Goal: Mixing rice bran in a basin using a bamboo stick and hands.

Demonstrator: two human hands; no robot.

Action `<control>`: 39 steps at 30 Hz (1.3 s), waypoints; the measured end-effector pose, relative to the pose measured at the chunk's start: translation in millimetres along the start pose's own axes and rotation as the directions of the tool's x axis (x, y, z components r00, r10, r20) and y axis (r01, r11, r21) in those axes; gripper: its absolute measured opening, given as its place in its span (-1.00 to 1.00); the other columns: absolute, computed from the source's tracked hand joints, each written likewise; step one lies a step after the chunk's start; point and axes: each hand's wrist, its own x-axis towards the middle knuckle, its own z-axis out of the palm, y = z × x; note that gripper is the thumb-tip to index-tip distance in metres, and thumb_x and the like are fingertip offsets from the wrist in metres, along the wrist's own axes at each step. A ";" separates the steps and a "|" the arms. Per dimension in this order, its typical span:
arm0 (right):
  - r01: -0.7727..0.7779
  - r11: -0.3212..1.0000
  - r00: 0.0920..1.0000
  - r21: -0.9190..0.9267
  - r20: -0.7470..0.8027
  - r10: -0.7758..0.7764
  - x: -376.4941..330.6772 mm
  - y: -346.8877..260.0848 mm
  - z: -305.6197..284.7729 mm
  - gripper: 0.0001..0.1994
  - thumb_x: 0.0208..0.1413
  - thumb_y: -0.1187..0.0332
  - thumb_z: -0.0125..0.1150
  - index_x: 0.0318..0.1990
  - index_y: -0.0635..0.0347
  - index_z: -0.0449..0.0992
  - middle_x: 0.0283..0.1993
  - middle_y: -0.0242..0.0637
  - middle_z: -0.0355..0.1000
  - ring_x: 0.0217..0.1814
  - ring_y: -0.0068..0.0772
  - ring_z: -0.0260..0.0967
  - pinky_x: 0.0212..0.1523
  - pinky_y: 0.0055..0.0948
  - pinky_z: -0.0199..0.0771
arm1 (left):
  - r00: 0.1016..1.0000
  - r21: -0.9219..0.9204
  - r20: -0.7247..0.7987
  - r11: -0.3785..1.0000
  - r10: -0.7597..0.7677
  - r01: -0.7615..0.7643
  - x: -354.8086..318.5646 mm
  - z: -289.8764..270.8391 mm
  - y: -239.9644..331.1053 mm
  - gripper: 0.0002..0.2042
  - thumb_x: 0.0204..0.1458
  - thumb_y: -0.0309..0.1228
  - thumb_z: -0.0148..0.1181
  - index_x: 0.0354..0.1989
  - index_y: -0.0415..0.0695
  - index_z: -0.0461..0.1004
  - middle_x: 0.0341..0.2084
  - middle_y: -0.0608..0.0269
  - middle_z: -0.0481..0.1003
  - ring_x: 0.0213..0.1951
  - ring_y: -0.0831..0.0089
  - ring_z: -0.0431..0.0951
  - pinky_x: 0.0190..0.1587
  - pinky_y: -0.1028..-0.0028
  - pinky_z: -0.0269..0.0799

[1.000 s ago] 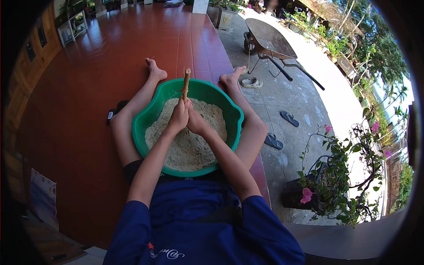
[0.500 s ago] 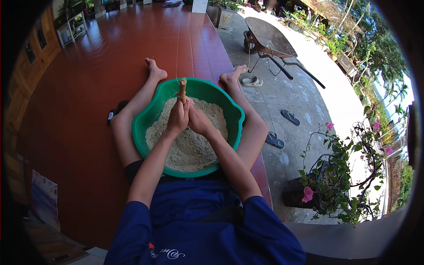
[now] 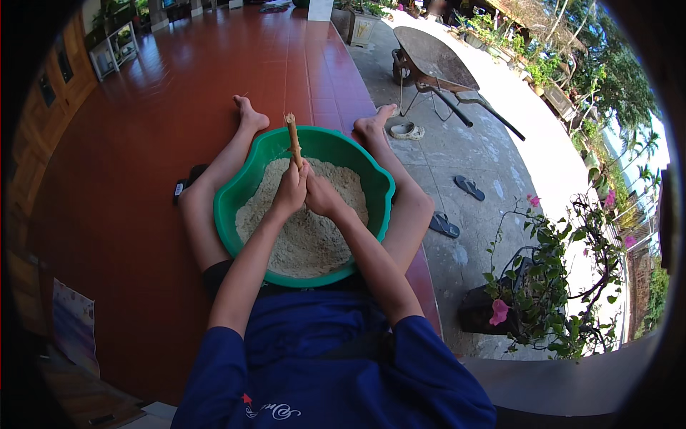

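With the wooden stick [image 3: 293, 140] clasped upright between the closed fingers of the left hand [image 3: 291, 190] and right hand [image 3: 321, 196], its hidden lower end below them is best kept buried in the pale meal [image 3: 304, 239] inside the green basin [image 3: 246, 170].

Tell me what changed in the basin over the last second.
Both hands, left hand and right hand, stay clasped on the wooden stick. Its top swung slightly from leaning right to leaning left. The green basin of pale powder has not moved.

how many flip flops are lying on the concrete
2: one dark flip flop lies out on the concrete right of the green basin, the other nearer, beside the person's right knee. More could be hidden.
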 end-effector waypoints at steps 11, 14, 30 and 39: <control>0.075 0.994 0.996 -0.085 0.050 -0.071 -0.2 1.8 -10.8 -0.41 0.33 0.29 -0.03 0.49 0.21 0.10 0.03 0.34 0.52 -0.04 0.44 0.51 -0.03 0.20 0.51 | 0.998 0.032 -0.059 0.999 0.007 -0.005 1.8 0.6 28.5 -0.62 0.48 -0.18 -0.13 0.10 -0.32 0.34 -0.27 -0.26 0.54 -0.18 -0.26 0.57 -0.13 0.01 0.46; -0.029 0.999 0.999 -0.043 0.034 0.030 -5.0 -22.5 -16.0 -0.45 0.35 0.26 -0.04 0.45 0.18 0.15 -0.02 0.33 0.53 -0.08 0.41 0.52 -0.09 0.21 0.52 | 0.992 0.047 -0.107 0.997 0.065 -0.061 -2.0 -6.2 28.4 -0.66 0.48 -0.21 -0.12 0.04 -0.31 0.36 -0.26 -0.24 0.52 -0.18 -0.24 0.55 -0.10 0.03 0.45; 0.050 0.964 0.999 -0.261 0.029 -0.044 4.2 3.0 -23.5 -0.41 0.37 0.28 -0.01 0.52 0.01 0.09 0.13 0.15 0.54 0.05 0.27 0.54 -0.03 0.14 0.55 | 0.999 -0.235 0.006 0.971 -0.038 0.039 11.6 13.7 -36.1 -0.76 0.51 -0.27 -0.14 0.10 -0.20 0.28 -0.09 0.11 0.54 -0.03 0.32 0.56 0.14 0.30 0.46; -0.001 0.952 0.988 -0.306 0.144 0.047 -3.6 34.2 -10.1 -0.65 0.29 0.38 -0.03 0.19 0.23 0.41 -0.17 0.13 0.61 -0.17 0.26 0.60 -0.15 0.14 0.55 | 0.971 -0.002 -0.017 0.971 -0.238 0.238 2.9 21.0 -18.8 -0.58 0.47 -0.16 -0.06 0.13 -0.36 0.32 -0.18 -0.13 0.55 -0.08 0.00 0.60 0.00 0.14 0.46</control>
